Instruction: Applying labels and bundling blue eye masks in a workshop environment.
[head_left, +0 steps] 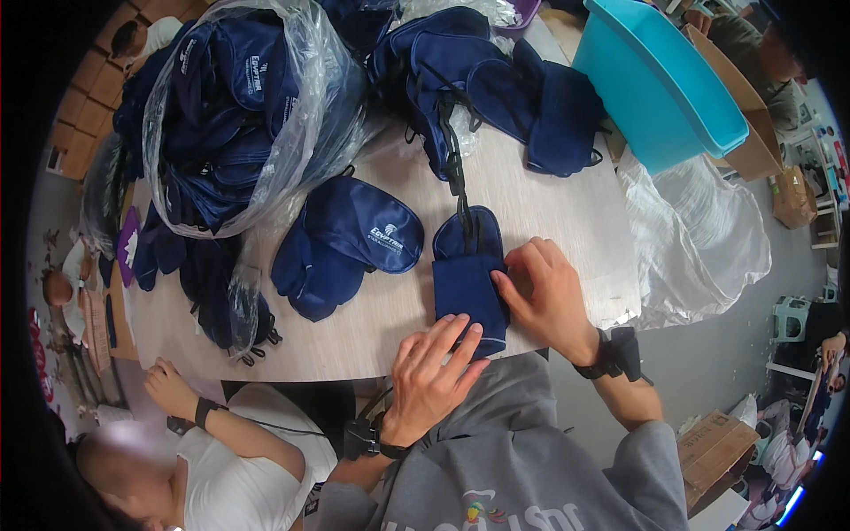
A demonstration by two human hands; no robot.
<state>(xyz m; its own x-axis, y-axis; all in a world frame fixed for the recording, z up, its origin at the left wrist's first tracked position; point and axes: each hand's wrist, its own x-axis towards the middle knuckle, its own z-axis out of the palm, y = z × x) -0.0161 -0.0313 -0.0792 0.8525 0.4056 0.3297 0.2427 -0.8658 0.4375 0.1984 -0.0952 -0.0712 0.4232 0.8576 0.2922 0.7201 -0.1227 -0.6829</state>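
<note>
At the table (567, 221) edge, both hands, open, press a folded navy mask (467, 288).

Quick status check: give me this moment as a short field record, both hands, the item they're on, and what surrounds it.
left hand: flat on the near end of the folded navy fabric eye mask
right hand: fingertips pressing the mask's right edge
mask strap: black strap trails away up the table
surface: pale wooden table
nearby: loose navy masks; clear plastic bag of masks; turquoise plastic bin
other person: hand at the table's left edge
</note>
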